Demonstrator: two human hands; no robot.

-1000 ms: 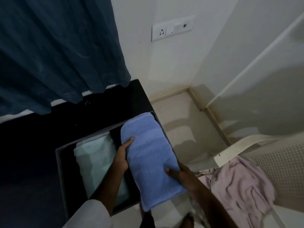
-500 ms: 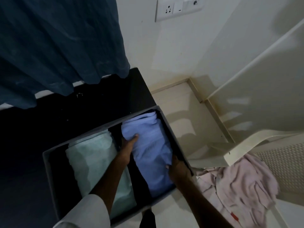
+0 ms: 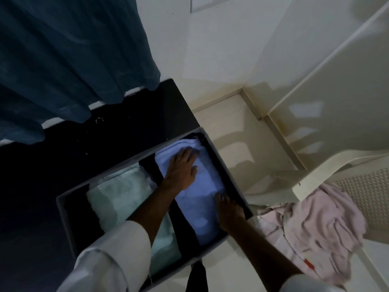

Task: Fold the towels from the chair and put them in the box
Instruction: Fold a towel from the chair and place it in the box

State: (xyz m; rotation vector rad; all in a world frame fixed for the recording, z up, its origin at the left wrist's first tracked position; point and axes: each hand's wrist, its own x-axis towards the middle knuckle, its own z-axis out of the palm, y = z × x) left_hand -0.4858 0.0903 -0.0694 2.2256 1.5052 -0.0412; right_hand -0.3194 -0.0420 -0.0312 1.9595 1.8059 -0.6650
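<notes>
Two flat, open-fingered hands, left hand and right hand, press blue towel beneath them, seating it in box.

Left hand lies flat, palm down, fingers straight; right hand palm down, nearer the body

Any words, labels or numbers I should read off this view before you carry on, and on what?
No text is readable.
Red tag on the pink towel: too small and blurred to read.
Wall switch plate: cropped, no lettering shows.
Box, blue towel, green towel: no print visible.
</notes>
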